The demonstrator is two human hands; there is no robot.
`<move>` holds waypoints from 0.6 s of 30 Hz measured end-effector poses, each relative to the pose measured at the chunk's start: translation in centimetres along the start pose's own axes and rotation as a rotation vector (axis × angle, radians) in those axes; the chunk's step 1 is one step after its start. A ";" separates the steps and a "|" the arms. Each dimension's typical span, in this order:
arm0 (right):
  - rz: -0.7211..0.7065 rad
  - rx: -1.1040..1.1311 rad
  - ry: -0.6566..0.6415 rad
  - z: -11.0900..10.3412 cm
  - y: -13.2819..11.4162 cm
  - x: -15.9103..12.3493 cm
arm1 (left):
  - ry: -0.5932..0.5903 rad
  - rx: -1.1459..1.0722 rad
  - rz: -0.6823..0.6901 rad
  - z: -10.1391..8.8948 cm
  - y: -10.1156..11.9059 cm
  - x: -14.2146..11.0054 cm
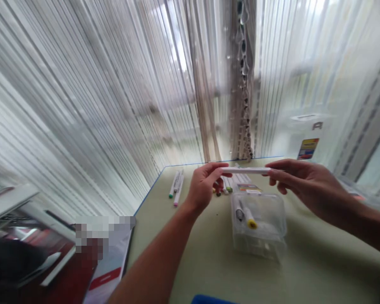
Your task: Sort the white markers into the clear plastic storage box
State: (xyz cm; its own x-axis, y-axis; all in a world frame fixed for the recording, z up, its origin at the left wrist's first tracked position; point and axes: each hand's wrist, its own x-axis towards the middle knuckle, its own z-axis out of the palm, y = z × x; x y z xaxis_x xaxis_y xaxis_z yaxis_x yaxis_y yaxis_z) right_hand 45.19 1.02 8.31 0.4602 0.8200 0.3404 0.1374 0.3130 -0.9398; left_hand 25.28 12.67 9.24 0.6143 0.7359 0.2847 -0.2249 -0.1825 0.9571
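And here's the white marker (250,170), up in the air above the far half of the table (202,253), close to level between two hands. The left hand (202,185) pinches one end between thumb and fingers; the right hand (307,185) does the same at the other. That end-to-end hold looks chosen to keep the marker steady and its middle uncovered. Below and nearer, the clear plastic case (275,213) bears a yellow-ended marker (251,223) and a dark-tipped one (239,214); whether inside or on top, I can't tell. Its walls probably stop them rolling. Behind it, towards the far edge, more pens (240,179) lie bunched, partly hidden. Over by the far left corner, two markers (177,185), green-ended and pink-ended, lie roughly side by side, apart from the bunch, perhaps to keep them separate.
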 end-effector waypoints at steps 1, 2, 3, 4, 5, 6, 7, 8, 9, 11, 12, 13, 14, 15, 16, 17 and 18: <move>-0.001 0.002 -0.012 -0.1 0.0 0.0 | -0.005 -0.014 -0.007 -0.1 -0.1 0.0; -0.007 0.010 -0.023 -0.1 0.0 0.1 | -0.001 -0.022 -0.012 -0.1 -0.1 0.0; -0.013 0.019 -0.037 -0.1 0.0 0.1 | 0.010 -0.033 -0.014 -0.1 -0.1 0.0; -0.018 0.028 -0.049 -0.2 0.0 0.1 | 0.019 -0.042 -0.014 -0.1 -0.1 0.0; -0.022 0.034 -0.055 -0.2 0.0 0.1 | 0.025 -0.053 -0.014 -0.1 -0.1 0.0; -0.023 0.034 -0.054 -0.2 0.0 0.1 | 0.025 -0.065 -0.014 -0.1 -0.1 0.0; -0.022 0.031 -0.051 -0.3 0.0 0.1 | 0.022 -0.075 -0.016 -0.1 -0.1 0.0; -0.023 0.030 -0.047 -0.3 0.1 0.1 | 0.019 -0.080 -0.016 -0.1 -0.1 0.0; -0.023 0.031 -0.044 -0.3 0.1 0.1 | 0.019 -0.078 -0.015 -0.1 -0.2 0.0; -0.024 0.048 -0.040 -0.2 0.1 0.1 | 0.033 -0.053 0.000 -0.2 -0.2 0.1; -0.025 0.061 -0.037 -0.2 0.1 0.1 | 0.045 -0.033 0.012 -0.3 -0.3 0.1; -0.026 0.072 -0.034 -0.2 0.0 0.1 | 0.057 -0.012 0.025 -0.3 -0.3 0.1; -0.028 0.080 -0.033 -0.1 -0.1 0.1 | 0.068 0.009 0.036 -0.4 -0.3 0.1; -0.031 0.084 -0.033 -0.1 -0.2 0.0 | 0.076 0.026 0.046 -0.4 -0.3 0.1; -0.037 0.082 -0.035 0.0 -0.3 0.0 | 0.082 0.039 0.053 -0.4 -0.3 0.1; -0.044 0.077 -0.039 0.0 -0.3 0.0 | 0.085 0.049 0.058 -0.4 -0.2 0.1; -0.055 0.073 -0.041 0.0 -0.4 0.0 | 0.088 0.053 0.067 -0.4 -0.2 0.1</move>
State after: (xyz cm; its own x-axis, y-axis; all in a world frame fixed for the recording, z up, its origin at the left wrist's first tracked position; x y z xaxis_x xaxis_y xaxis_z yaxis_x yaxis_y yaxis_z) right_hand 45.12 0.89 8.66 0.4172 0.8193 0.3934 0.0966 0.3904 -0.9155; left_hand 25.12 13.03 9.05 0.5299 0.7750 0.3444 -0.2217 -0.2653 0.9383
